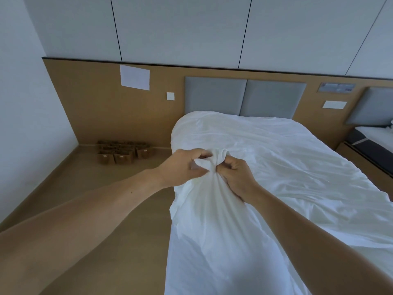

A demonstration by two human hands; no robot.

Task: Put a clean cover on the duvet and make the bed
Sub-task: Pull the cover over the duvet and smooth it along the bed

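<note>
You're in a bedroom, by its look a hotel or dormitory room. A bed (276, 150) in white linen stands against a grey padded headboard (244, 96) set into a wood wall panel (95, 107), and a second bed (376, 135) stands to your right. A wall switch (170, 96) and a paper sheet (134, 77) are on the panel.

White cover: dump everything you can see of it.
The white cover is thin, plain, cotton-like cloth, heavily creased. It lies spread up to the grey headboard, one side draping down toward the wooden floor. A bunch near its left edge is gathered and lifted, gripped by the left hand and right hand close together; folds fall from that grip toward the camera. No print or fasteners visible.
</note>
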